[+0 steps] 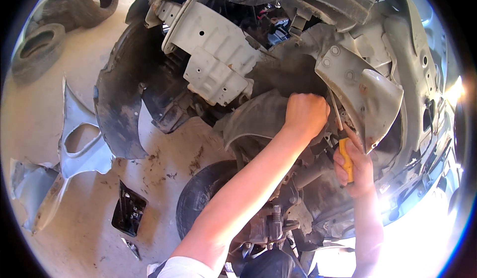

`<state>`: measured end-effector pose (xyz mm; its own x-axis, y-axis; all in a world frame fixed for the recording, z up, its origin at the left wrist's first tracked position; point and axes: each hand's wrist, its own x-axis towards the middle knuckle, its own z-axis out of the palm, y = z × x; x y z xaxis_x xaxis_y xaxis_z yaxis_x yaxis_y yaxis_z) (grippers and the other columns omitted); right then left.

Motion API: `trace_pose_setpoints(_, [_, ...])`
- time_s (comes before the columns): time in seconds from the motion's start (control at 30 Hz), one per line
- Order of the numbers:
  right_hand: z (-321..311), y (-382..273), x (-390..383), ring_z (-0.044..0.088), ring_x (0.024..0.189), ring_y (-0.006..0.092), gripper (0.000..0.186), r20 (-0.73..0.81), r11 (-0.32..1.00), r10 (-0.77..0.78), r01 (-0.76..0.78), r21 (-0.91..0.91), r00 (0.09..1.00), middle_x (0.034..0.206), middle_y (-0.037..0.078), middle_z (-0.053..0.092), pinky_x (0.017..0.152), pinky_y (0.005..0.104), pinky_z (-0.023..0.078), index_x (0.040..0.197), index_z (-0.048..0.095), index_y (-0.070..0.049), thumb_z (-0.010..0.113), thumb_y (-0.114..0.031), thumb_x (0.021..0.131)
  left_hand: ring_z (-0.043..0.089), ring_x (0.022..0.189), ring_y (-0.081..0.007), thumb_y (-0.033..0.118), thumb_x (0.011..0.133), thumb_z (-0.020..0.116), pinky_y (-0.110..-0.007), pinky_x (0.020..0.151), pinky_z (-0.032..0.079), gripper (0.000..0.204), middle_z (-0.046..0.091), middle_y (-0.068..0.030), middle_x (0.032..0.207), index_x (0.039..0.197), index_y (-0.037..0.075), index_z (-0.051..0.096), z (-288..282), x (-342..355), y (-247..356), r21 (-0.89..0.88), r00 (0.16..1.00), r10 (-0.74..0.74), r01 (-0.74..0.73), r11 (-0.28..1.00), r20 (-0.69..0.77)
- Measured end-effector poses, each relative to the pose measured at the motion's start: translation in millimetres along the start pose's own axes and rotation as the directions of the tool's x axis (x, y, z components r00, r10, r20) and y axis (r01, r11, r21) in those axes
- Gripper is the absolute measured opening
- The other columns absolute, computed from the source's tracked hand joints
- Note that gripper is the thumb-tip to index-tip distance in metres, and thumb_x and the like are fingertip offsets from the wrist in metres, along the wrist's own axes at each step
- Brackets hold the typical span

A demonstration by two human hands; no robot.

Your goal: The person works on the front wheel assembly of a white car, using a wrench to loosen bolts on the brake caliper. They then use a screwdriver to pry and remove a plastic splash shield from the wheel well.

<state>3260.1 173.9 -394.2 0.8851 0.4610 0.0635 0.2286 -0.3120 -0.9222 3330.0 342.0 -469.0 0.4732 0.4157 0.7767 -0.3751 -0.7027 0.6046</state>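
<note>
My right hand [358,171] grips a screwdriver by its yellow handle [346,159]. The screwdriver's thin shaft [337,110] points up along the edge of a bent pale metal panel [343,72], its tip hard to make out. To the left of it, my left hand [307,113] is closed in a fist against the dark wheel-well lining [258,118]. Whatever those fingers hold, if anything, is hidden from view.
A pale metal frame piece [213,39] juts out above a torn black plastic liner [119,89]. Under my left forearm sits a tire [203,183]. On the floor lie a white body panel [79,158], a black plastic part [129,211] and old tires [37,54].
</note>
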Motion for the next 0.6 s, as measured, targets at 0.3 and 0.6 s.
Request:
trace_pose_setpoints(0.3, [-25.3, -35.1, 0.4, 0.046, 0.046, 0.011, 0.03, -0.113, 0.964, 0.02, -0.049, -0.262, 0.993, 0.075, 0.005, 0.055, 0.039, 0.0243, 0.031, 0.118, 0.056, -0.004, 0.054, -0.018, 0.092, 0.068, 0.063, -0.0331, 0.028, 0.09, 0.059, -0.044, 0.066, 0.052, 0.035, 0.067, -0.0167, 0.065, 0.065, 0.005, 0.069, -7.5, 2.0, -4.7, 0.015, 0.999, 0.005, -0.006, 1.0, 0.042])
trace_pose_setpoints(0.6, [-92.4, -59.0, 11.7, 0.047, 0.048, 0.0058, 0.018, 0.062, 0.668, -0.197, 0.18, -0.722, 0.979, 0.072, 0.004, 0.057, 0.039, 0.0217, 0.033, 0.094, 0.063, -0.001, 0.054, -0.017, 0.097, 0.067, 0.064, -0.0341, 0.029, 0.091, 0.058, -0.046, 0.072, 0.051, 0.036, 0.066, -0.0167, 0.064, 0.065, 0.005, 0.068, -6.1, -2.4, -6.6, -0.055, 1.0, 0.01, -0.009, 0.998, 0.01])
